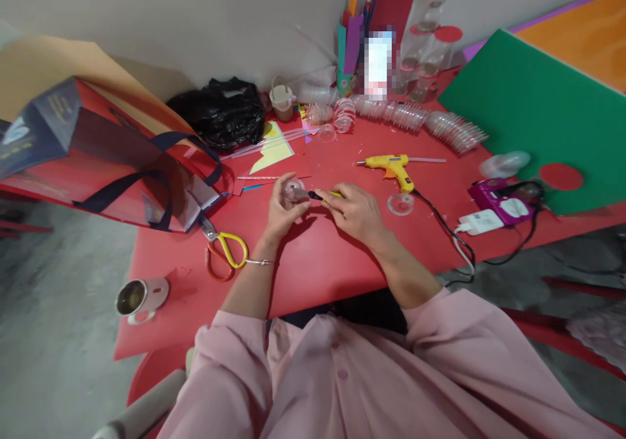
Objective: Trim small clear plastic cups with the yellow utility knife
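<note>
Over the middle of the red table (317, 256), my left hand (283, 214) holds a clear plastic lid (293, 190) between thumb and fingers. My right hand (356, 212) is wrapped round a yellow and black cutter (332, 195), whose tip reaches the lid's edge. To the right of my hands lies a yellow glue gun (391, 164) with a clear stick in its back. Just below its handle is another clear lid (400, 204). Scissors (225, 250) with yellow and orange handles lie beside my left wrist.
A red bag (132, 191) stands at the left, a mug (141, 297) at the lower left edge. Behind are a black plastic bag (225, 114) and rows of stacked clear cups (391, 113). A purple power socket (513, 207) and green board (542, 119) are on the right.
</note>
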A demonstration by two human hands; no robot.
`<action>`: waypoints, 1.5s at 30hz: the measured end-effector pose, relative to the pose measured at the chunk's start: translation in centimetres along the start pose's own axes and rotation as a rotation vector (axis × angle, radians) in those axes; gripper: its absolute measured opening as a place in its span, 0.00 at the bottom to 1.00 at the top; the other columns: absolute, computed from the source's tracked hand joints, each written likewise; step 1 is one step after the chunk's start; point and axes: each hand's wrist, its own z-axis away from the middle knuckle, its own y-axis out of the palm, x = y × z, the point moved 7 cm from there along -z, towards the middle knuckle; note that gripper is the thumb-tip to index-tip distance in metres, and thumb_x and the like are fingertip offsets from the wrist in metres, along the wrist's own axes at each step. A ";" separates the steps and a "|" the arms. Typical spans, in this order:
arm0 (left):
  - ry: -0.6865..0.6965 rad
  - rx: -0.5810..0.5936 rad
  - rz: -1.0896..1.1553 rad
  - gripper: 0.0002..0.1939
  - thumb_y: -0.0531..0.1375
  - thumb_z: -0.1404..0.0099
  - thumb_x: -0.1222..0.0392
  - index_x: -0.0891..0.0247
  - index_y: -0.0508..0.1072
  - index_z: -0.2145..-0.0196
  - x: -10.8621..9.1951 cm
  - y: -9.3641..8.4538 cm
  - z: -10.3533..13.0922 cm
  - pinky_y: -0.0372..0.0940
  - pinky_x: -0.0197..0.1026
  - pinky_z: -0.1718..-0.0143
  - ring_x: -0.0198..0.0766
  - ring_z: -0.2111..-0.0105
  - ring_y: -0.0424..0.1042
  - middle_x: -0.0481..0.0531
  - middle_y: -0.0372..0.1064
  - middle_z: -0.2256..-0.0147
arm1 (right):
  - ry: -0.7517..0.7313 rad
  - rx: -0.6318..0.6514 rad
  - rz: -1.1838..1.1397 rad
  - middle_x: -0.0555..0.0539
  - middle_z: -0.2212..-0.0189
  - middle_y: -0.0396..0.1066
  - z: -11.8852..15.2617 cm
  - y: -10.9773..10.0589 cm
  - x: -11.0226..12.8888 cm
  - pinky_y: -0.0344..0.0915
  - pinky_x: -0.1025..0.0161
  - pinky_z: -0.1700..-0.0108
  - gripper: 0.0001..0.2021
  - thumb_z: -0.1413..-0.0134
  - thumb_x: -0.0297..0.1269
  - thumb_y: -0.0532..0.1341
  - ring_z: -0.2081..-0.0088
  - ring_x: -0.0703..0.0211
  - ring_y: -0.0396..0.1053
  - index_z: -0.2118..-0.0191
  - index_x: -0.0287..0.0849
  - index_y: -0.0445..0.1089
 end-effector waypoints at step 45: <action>-0.376 -0.262 0.559 0.34 0.79 0.53 0.62 0.55 0.74 0.49 2.0 -0.5 1.1 0.53 0.28 0.87 0.23 0.84 0.65 0.44 0.77 0.67 | 0.100 -0.021 -0.059 0.44 0.57 0.74 0.2 0.9 -0.6 0.62 0.61 0.59 0.18 0.27 0.43 0.56 0.59 0.57 0.68 0.38 0.54 0.73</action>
